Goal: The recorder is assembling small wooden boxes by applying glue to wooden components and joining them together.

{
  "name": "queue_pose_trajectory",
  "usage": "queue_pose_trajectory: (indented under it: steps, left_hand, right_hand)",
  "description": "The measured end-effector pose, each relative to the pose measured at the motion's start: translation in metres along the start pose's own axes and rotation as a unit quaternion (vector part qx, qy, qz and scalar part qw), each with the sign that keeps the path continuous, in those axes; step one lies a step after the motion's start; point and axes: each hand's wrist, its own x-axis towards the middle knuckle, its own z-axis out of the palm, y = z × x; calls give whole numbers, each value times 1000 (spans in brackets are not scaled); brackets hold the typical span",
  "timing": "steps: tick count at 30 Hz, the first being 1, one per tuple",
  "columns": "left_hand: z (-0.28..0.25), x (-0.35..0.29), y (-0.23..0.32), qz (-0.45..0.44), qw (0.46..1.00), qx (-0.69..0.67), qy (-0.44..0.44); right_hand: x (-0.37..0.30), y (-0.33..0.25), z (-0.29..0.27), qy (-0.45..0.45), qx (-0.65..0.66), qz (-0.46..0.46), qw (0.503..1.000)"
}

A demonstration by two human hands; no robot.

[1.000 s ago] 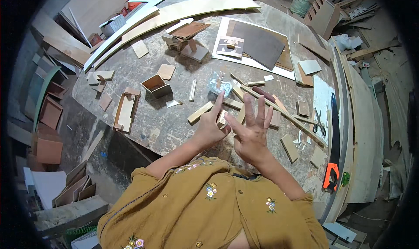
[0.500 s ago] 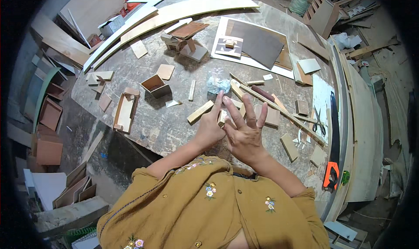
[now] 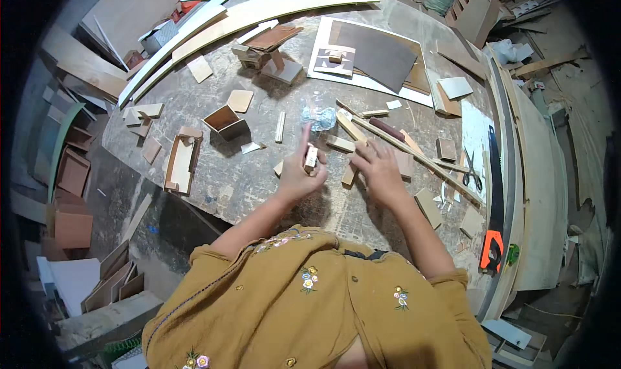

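1. The left hand [image 3: 297,180] grips a small block [image 3: 311,157] between thumb and curled fingers; its index finger stretches toward the clear tub [image 3: 318,118]. The block's lower end is hidden in the grasp.
2. The block is above the table [image 3: 252,197], just nearer the person than the tub. Marks on its pale face are too small to make out.
3. The right hand [image 3: 380,173] is bent downward over wooden pieces, beside a short stick [image 3: 349,173]. Its fingertips are hard to make out, so I cannot tell whether they grip anything.
4. The left hand covers most of another stick [image 3: 278,169].
5. The tub's bluish contents are unclear.
6. The right hand partly hides a flat piece [image 3: 404,164].
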Motion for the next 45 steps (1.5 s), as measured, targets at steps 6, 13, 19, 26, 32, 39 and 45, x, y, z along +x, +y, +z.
queue_pose_trajectory:
  steps: [6, 13, 19, 26, 32, 39, 45]
  left_hand:
    - [14, -8, -7, 59, 998, 11, -28]
    - [14, -11, -11, 93, 991, 91, 18]
    - [14, -7, 1, 53, 998, 33, -7]
    - [15, -8, 5, 71, 997, 18, -18]
    - [14, -10, 9, 89, 995, 33, -26]
    - [13, -10, 7, 117, 991, 63, -29]
    - [14, -10, 5, 120, 990, 69, -23]
  right_hand:
    - [10, 11, 19, 46, 33, -49, 997]
    - [3, -26, -35, 75, 355, 31, 931]
    - [-5, -40, -42, 86, 388, 42, 917]
    - [-6, -45, -35, 115, 413, 36, 903]
    - [-8, -45, -35, 111, 402, 4, 909]
    - [-12, -54, -42, 100, 409, 45, 906]
    - [-12, -50, -39, 96, 401, 43, 910]
